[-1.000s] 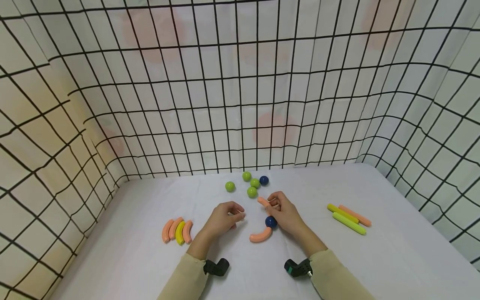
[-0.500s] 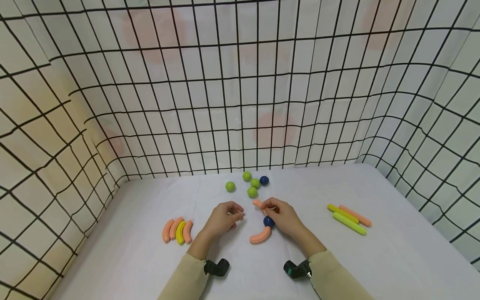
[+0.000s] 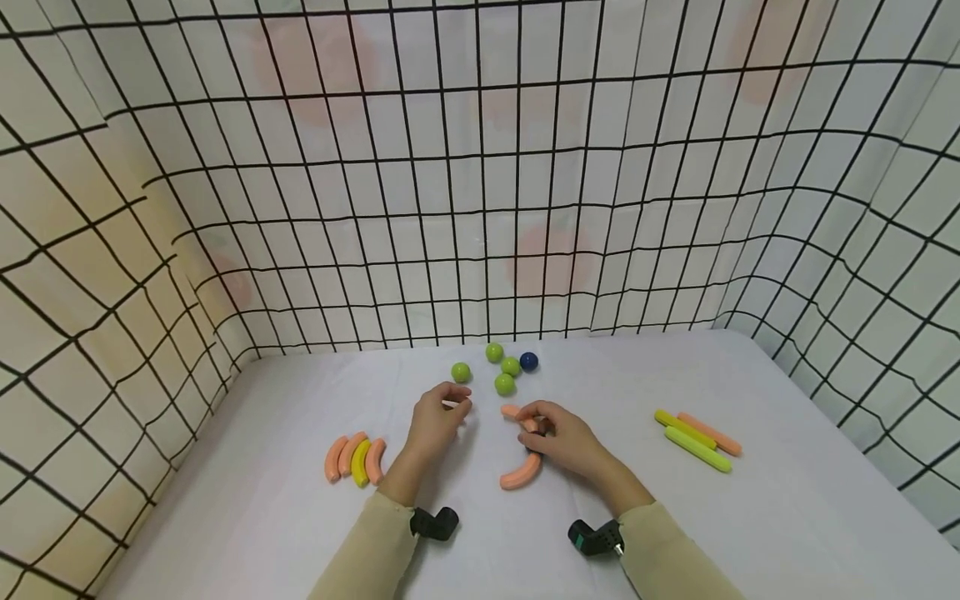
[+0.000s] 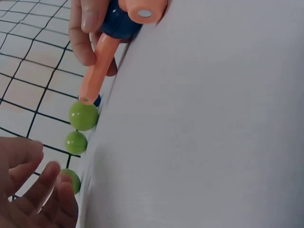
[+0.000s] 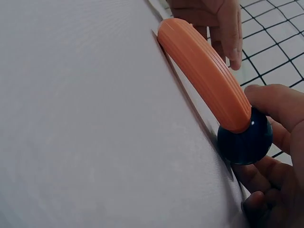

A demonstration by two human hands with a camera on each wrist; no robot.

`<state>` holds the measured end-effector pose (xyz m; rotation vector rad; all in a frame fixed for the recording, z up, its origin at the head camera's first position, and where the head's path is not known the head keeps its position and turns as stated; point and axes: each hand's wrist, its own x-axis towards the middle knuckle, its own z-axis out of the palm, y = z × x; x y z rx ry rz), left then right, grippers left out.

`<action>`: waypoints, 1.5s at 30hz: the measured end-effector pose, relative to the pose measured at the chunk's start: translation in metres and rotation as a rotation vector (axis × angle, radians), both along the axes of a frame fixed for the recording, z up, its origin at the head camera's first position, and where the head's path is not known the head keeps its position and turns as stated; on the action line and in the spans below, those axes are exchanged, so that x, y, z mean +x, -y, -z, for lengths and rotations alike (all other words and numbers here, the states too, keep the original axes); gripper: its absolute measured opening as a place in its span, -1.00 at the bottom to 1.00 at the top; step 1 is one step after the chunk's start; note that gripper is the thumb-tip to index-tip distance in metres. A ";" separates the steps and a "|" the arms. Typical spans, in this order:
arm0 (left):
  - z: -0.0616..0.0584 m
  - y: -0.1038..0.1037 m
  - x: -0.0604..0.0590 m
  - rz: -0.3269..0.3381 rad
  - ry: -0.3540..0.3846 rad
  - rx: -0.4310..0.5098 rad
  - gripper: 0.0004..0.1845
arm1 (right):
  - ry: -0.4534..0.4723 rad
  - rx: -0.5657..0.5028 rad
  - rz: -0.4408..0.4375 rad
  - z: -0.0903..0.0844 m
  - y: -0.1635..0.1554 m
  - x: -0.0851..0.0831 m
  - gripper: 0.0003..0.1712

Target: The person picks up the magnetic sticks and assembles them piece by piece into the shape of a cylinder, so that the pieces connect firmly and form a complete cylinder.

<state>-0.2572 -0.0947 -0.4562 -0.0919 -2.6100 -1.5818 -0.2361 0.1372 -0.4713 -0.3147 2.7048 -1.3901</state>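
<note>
My right hand (image 3: pixel 566 437) holds a joined chain of magnetic building pieces, its thumb and fingers around the dark blue ball (image 5: pixel 244 140). From the ball a curved orange rod (image 3: pixel 522 473) reaches toward me, and a silvery disc shows on its end in the left wrist view. On the far side another orange rod (image 4: pixel 99 71) sticks out, partly covered by the fingers in the head view. My left hand (image 3: pixel 437 419) holds nothing; its fingers are loosely bent, near the green balls (image 3: pixel 505 384).
Several green balls and a second blue ball (image 3: pixel 528 362) lie at the back. Curved orange rods and a yellow curved rod (image 3: pixel 360 463) lie at left. Straight yellow, lime (image 3: pixel 697 449) and orange rods lie at right. Black-gridded cloth walls (image 3: pixel 517 208) surround the white table (image 3: pixel 262 533).
My left hand has moved forward, toward the green balls. My right hand has shifted its fingers over the blue ball, while the chain's far rod has swung left.
</note>
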 end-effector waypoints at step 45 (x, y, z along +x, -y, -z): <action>-0.002 -0.004 -0.050 -0.079 0.063 -0.157 -0.71 | -0.155 -0.010 -0.041 0.013 -0.012 0.006 -0.57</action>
